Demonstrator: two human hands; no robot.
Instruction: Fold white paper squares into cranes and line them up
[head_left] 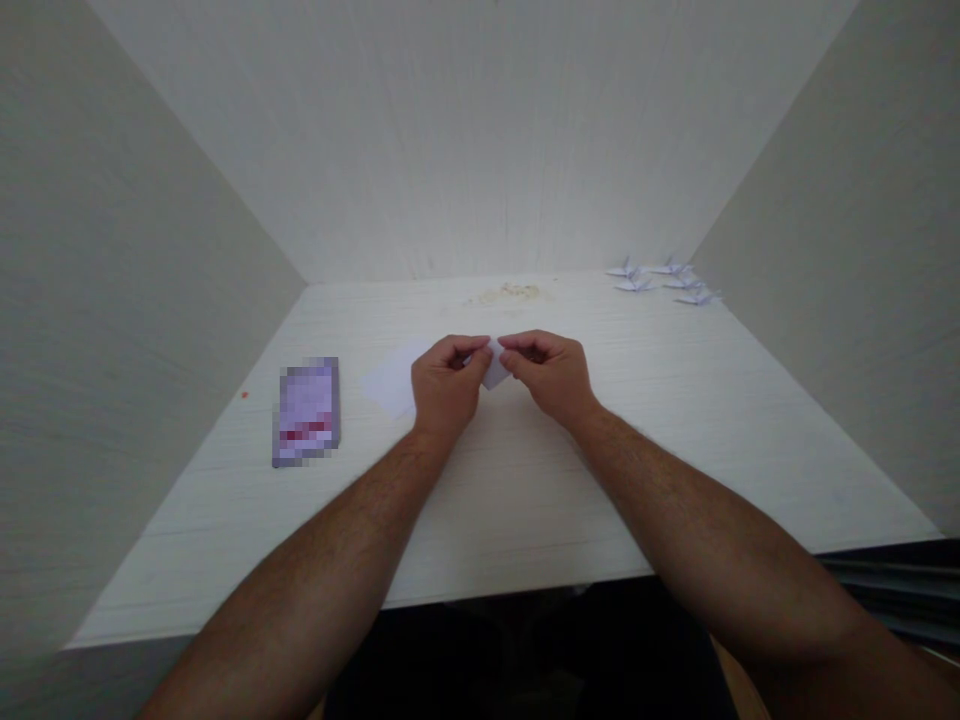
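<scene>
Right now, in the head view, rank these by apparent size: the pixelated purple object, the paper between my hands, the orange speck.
Largest to smallest:
Pixelated purple object
Held paper, judged by its visible part
Orange speck

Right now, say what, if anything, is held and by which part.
A small paper: the left hand pinches its upper left side, the right hand its upper right.

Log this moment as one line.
left hand: pinches paper piece | right hand: pinches same paper piece | to left: white sheet, pixelated item | far right: folded paper figures
</scene>
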